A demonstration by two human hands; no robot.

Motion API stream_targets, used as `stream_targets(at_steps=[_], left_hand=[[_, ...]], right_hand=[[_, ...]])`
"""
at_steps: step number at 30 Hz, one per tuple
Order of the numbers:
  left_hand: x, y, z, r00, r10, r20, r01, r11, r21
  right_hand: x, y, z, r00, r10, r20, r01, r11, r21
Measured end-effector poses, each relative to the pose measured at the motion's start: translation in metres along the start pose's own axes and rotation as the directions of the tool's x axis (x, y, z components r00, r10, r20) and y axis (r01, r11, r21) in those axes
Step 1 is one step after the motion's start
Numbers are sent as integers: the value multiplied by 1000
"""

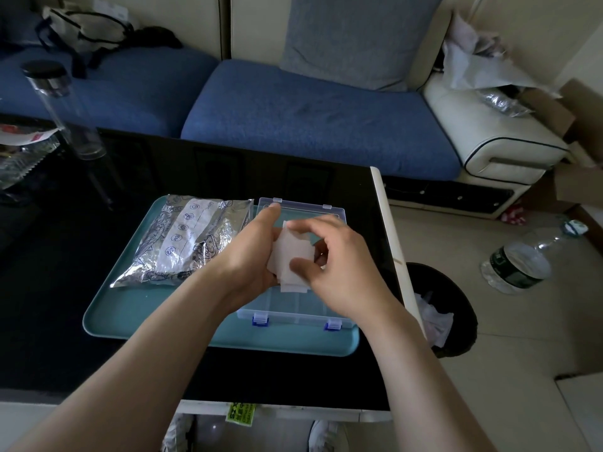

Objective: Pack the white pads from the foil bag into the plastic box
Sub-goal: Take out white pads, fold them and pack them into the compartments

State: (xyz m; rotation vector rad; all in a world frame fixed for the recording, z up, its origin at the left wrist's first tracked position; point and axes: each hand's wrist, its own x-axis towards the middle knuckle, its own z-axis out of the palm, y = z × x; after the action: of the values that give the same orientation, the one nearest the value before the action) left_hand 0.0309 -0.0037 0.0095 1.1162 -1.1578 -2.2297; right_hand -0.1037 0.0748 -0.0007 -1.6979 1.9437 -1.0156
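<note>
White pads are up in the air, right over the plastic box, and both hands hold them.

Just left of the box lies the foil bag, flat on the blue-green tray that the box sits on too. The bag touches no hand.

Next comes the left hand, over the left part of the box. Its fingers curl around the left side of the pads from behind, and one finger sticks out toward the box's open lid at the back.

The pads sit in the middle, between the two hands. Their long side runs from far to near, a bit tilted. The open box is straight under them, so I think the next move is just down.

Then the right hand, over the right part of the box. Its thumb presses on the front of the pads and its fingertips pinch the top edge.

Both hands touch the pads, so neither one is closer.

Counting: one bag, one box, one tray, two hands. The pads are a small stack; I see a few edges but cannot tell how many. I cannot tell if any pads are in the box yet.
</note>
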Motion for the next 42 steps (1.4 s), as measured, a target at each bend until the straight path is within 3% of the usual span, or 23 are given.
stream_targets(at_steps=[4,9,21,28,30,33,37,42], left_hand=[[1,-3,-1,996,26,-88,-26,1000,2],[0,-2,-1,993,39,-115,-32,998,59],[-2,-2,-1,983,104,-152,-82,986,146],[2,-2,-4,981,76,-179,-49,987,154],[1,-2,-4,975,88,-202,-58,987,148],[2,-1,-5,963,116,-244,-81,986,149],[1,-1,-4,970,132,-206,-106,986,130],[1,-4,-4,978,136,-158,-116,985,130]], right_hand=[[1,-1,0,997,-51,-60,46,996,-79],[2,0,3,997,-80,-3,79,986,-147],[-1,-1,-3,991,-3,-131,-4,999,-53],[-1,-2,-1,1000,-17,2,17,998,-57],[-1,-2,-2,1000,8,-21,-8,1000,-19],[-1,-3,-7,994,94,-46,-83,976,200],[2,-3,-13,979,199,40,-198,894,403],[2,1,-9,963,234,132,-266,897,352]])
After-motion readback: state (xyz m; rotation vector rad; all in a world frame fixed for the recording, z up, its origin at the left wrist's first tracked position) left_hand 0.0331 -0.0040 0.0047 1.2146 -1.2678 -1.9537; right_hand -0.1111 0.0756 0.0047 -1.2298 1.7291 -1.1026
